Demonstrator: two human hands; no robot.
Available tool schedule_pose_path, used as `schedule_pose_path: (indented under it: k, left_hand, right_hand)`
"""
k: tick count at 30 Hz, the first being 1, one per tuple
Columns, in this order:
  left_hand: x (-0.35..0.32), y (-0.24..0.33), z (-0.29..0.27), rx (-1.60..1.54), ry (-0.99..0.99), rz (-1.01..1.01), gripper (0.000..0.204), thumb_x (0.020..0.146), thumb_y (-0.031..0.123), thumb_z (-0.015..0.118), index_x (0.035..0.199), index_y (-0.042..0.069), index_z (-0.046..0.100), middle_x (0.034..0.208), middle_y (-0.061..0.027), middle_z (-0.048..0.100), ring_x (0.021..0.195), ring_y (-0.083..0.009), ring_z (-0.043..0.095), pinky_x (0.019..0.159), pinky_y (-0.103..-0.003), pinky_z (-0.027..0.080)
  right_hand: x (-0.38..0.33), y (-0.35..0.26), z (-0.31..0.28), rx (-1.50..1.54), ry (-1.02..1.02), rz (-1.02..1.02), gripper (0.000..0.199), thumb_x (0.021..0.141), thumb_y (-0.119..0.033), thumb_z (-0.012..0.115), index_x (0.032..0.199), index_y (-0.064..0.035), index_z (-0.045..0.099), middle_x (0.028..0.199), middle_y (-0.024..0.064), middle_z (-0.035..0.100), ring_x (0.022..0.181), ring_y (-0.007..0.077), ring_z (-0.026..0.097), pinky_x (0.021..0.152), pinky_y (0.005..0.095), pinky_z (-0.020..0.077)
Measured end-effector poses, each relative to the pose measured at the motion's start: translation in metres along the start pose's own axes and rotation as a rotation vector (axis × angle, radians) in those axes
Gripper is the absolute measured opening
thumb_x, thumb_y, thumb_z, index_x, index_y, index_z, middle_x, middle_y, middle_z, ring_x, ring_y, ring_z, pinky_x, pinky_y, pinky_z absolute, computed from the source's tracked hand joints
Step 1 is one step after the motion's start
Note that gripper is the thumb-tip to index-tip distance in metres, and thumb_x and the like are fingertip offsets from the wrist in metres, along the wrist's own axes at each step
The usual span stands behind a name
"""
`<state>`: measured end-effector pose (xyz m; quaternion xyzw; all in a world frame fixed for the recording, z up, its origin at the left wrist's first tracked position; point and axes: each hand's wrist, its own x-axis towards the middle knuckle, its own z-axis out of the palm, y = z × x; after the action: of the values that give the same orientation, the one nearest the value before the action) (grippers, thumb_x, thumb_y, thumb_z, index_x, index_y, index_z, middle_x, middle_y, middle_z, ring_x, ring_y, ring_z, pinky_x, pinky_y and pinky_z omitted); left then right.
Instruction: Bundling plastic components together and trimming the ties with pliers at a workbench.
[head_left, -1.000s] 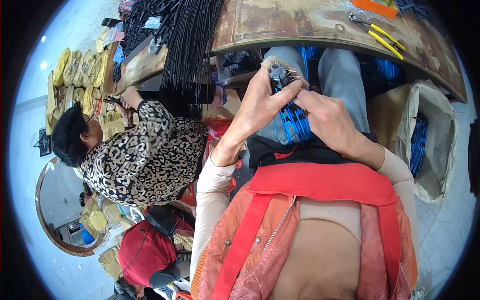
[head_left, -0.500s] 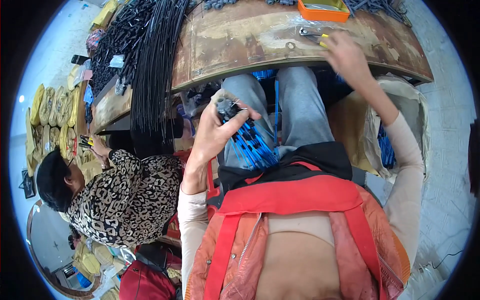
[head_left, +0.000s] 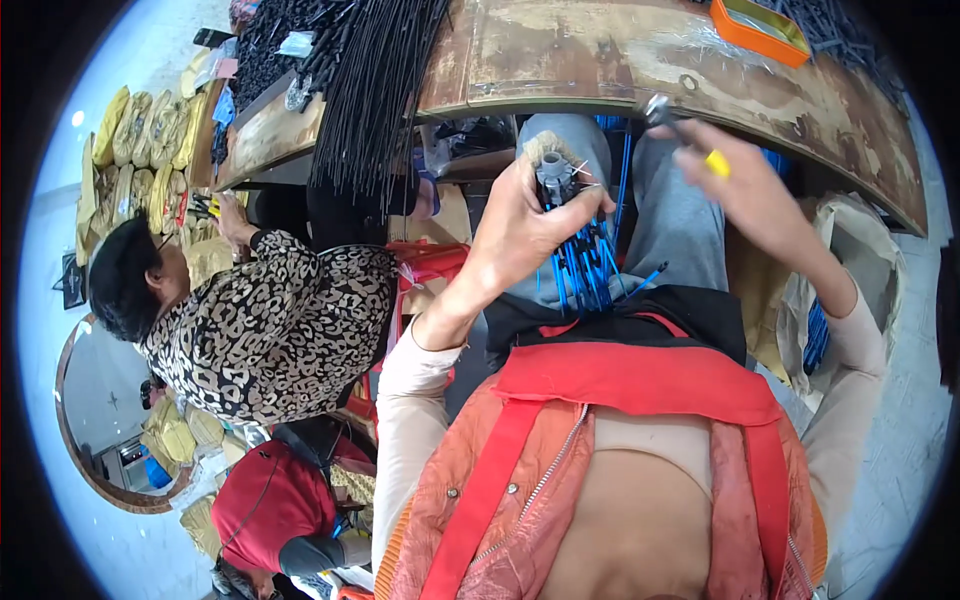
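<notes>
My left hand [head_left: 505, 230] is wrapped round a bundle of thin blue cables [head_left: 583, 268] with black parts along them. A grey ribbed plastic fitting [head_left: 554, 178] stands up at the top of the bundle, between thumb and fingers. Some pale thin ends stick out beside the thumb. Off to the right, my right hand [head_left: 745, 180] grips a pair of pliers [head_left: 657, 110] with a metal head and yellow on the handles. The pliers are in the air at the table's near edge, apart from the bundle. Motion blurs that hand slightly.
A worn wooden table [head_left: 560, 60] spans the far side, with an orange tray [head_left: 760, 30] on it. Black cables [head_left: 375, 110] hang over its edge. At left sits a co-worker in a patterned top [head_left: 280, 330]. A lined sack [head_left: 870, 260] stands at right.
My right hand has lifted the pliers off the table and brought them nearer to me. The left hand still holds the bundle, now more upright. The whole view has shifted.
</notes>
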<state>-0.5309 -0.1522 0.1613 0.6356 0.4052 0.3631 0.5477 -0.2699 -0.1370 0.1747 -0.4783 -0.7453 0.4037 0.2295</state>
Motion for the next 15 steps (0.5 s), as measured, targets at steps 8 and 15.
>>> schedule_pose_path:
  k: [8,15]
  left_hand:
    - [0.001,-0.006,0.001,-0.02,0.065,-0.007,0.016,0.089,0.001,0.063,0.101,0.001,0.054,0.085,-0.0071,0.069,0.081,-0.0108,0.065,0.076,-0.025,0.051]
    - [0.004,-0.011,-0.008,0.033,0.051,0.003,0.017,0.089,0.002,0.063,0.104,0.0,0.055,0.086,-0.0063,0.069,0.082,-0.0102,0.065,0.075,-0.025,0.051]
  right_hand:
    - [0.013,-0.021,0.021,-0.8,0.27,-0.451,0.077,0.072,0.007,0.058,0.143,-0.0231,0.049,0.114,0.0136,0.053,0.102,0.0327,0.053,0.09,0.0417,0.0434]
    - [0.033,-0.025,0.018,-1.122,0.384,-0.617,0.073,0.071,-0.003,0.06,0.141,-0.0207,0.052,0.105,0.0129,0.053,0.099,0.0283,0.055,0.085,0.0391,0.0448]
